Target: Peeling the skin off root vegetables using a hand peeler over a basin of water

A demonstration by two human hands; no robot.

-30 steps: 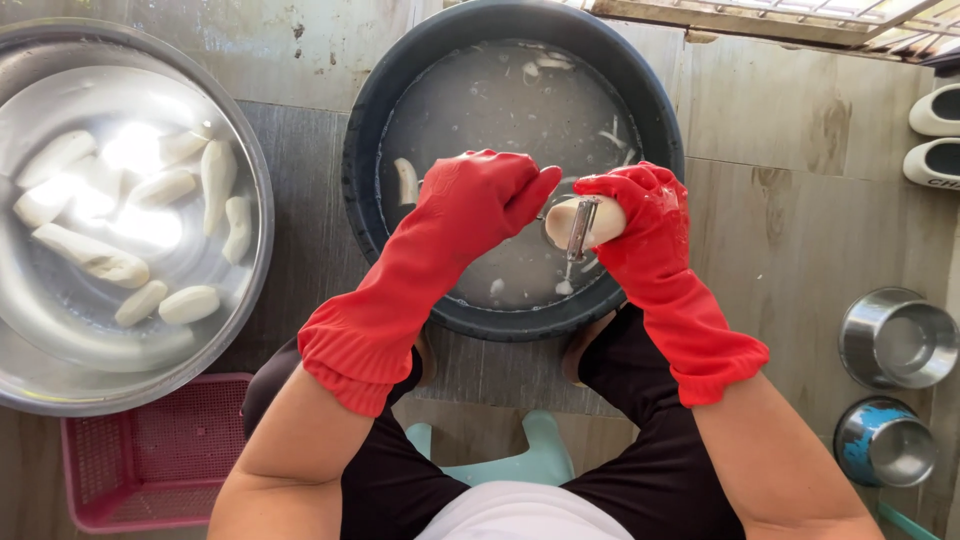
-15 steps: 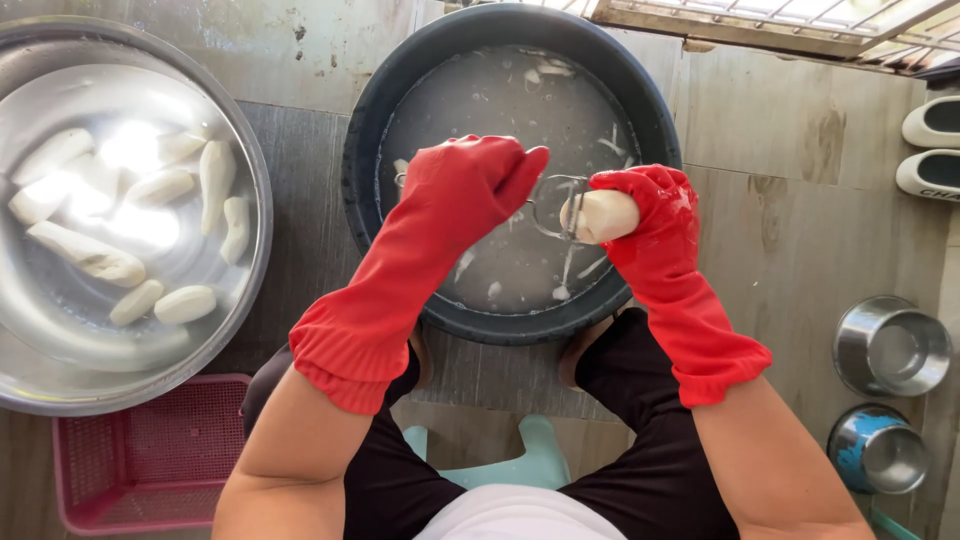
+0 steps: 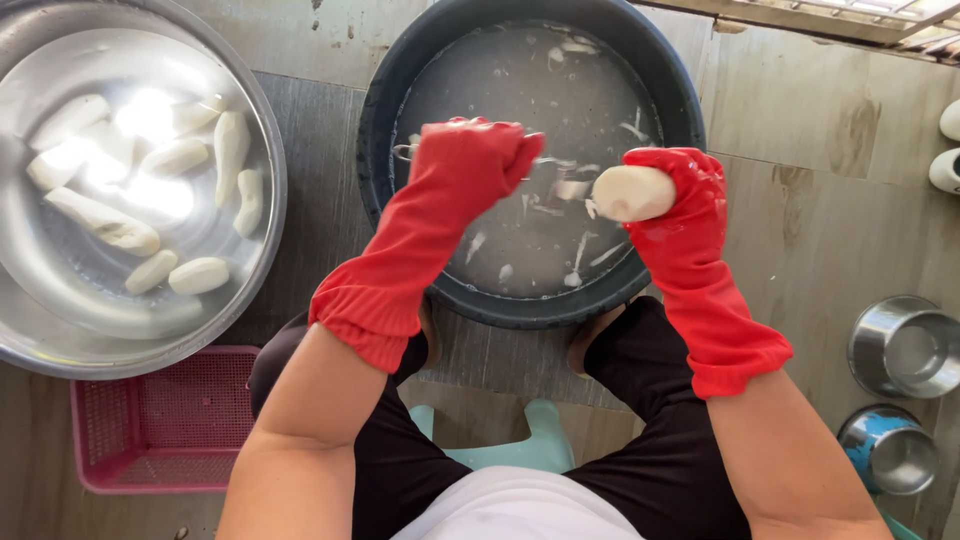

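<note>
Right hand [image 3: 685, 200] grips a root [image 3: 632, 193]; left hand [image 3: 470, 160] clenches a peeler [image 3: 405, 152] over the tub [image 3: 380, 120]. Steel basin [image 3: 262, 150] lies left, bowls [image 3: 905, 345] right.

At your left: steel basin [image 3: 262, 260] of peeled white roots [image 3: 105, 222], pink basket [image 3: 150, 425]; at right, two steel bowls [image 3: 905, 348].

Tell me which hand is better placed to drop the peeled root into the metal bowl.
Probably the right hand: it already grips the peeled root. The left hand holds the peeler, though it is nearer the metal bowl.
</note>
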